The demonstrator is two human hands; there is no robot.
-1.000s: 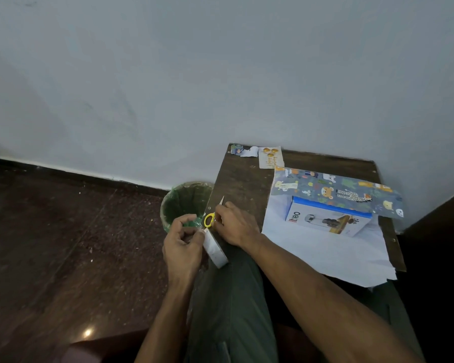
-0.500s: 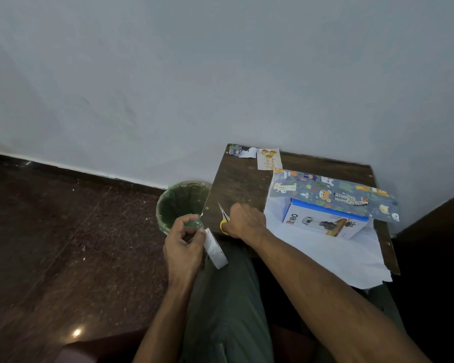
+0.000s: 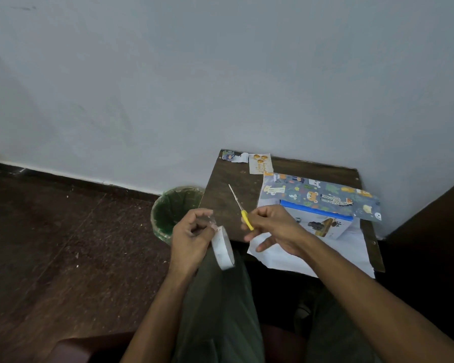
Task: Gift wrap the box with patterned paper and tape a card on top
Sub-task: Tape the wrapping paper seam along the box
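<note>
My left hand (image 3: 192,237) holds a white tape roll (image 3: 222,248) over my knee and pinches a clear tape end near its fingertips. To its right, my right hand (image 3: 273,229) holds small scissors (image 3: 243,210) by the yellow handle, the blades pointing up-left over the table. The white and blue box (image 3: 325,224) lies on the patterned paper (image 3: 323,196), whose far flap shows animal prints while its white underside spreads toward me. A small card (image 3: 260,164) lies at the table's far edge.
The dark wooden table (image 3: 226,195) stands against the grey wall. A paper scrap (image 3: 233,156) lies at its far left corner. A bin with a green liner (image 3: 172,208) sits on the floor left of the table. My legs are below.
My right hand has moved right and away from the tape roll, carrying the scissors over the table. My left hand stays at the roll.
</note>
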